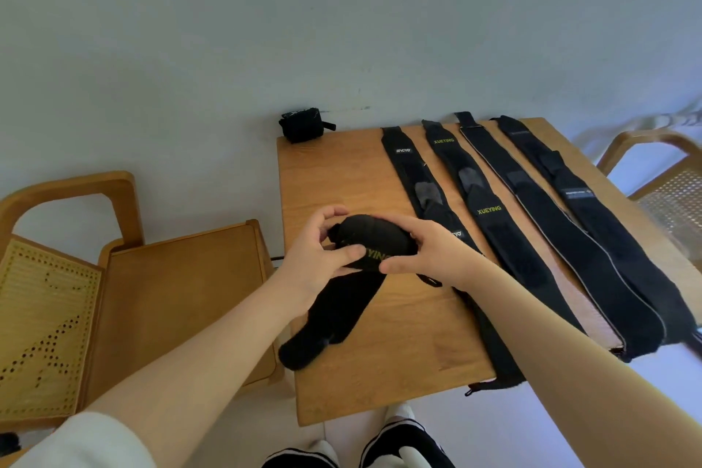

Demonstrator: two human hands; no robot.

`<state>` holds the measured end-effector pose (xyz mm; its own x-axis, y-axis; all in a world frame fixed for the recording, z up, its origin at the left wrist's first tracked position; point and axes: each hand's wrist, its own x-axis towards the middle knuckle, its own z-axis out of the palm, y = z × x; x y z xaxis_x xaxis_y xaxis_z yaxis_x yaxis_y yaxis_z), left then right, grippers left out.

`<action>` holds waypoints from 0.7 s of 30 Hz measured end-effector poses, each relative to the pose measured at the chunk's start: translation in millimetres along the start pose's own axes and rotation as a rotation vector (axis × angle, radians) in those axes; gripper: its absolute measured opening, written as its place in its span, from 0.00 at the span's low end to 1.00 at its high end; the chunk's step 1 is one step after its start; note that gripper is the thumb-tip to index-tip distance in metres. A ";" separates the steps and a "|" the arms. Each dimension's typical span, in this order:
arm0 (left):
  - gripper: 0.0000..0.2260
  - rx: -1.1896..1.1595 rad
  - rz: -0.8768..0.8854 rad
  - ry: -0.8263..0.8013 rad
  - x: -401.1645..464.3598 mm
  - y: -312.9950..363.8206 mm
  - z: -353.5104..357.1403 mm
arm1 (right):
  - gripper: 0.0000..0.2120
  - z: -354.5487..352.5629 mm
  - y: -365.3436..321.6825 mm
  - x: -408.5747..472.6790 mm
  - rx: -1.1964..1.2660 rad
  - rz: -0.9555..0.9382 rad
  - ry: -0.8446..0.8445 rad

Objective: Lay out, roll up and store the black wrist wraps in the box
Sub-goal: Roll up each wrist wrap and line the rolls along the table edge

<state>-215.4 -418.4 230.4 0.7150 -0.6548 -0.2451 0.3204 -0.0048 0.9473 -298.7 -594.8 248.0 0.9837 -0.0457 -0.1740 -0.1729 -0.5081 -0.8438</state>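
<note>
Both hands hold one partly rolled wrist wrap above the near left part of the wooden table; the left hand grips the left end of the roll, fingers curled over the top and thumb pressed on the front face beside the yellow-green lettering; the right hand grips the right end, fingers curled over the top and thumb under the front edge. The unrolled tail of this wrap hangs down and to the left, its end lying at the table's left edge.

Four further wraps lie flat, side by side, running from the far edge toward the near right: a wrap with white lettering; a wrap marked XUEYING; a wrap with a pale edge stripe; a wrap with a small grey label. Their near ends reach or overhang the table's edge.

A fully rolled wrap sits at the far left corner of the table.

A wooden chair with a perforated back stands to the left, just beside the table; a second chair stands to the right. No box can be made out.
</note>
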 end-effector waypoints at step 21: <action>0.25 0.004 -0.276 -0.229 49.0 26.9 47.3 | 0.20 -78.6 24.6 -5.3 0.353 0.031 0.079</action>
<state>-201.1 -486.3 253.6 0.4441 -0.7809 -0.4393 0.4791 -0.2073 0.8529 -304.3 -674.6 268.0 0.9761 -0.1294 -0.1747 -0.1961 -0.1772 -0.9644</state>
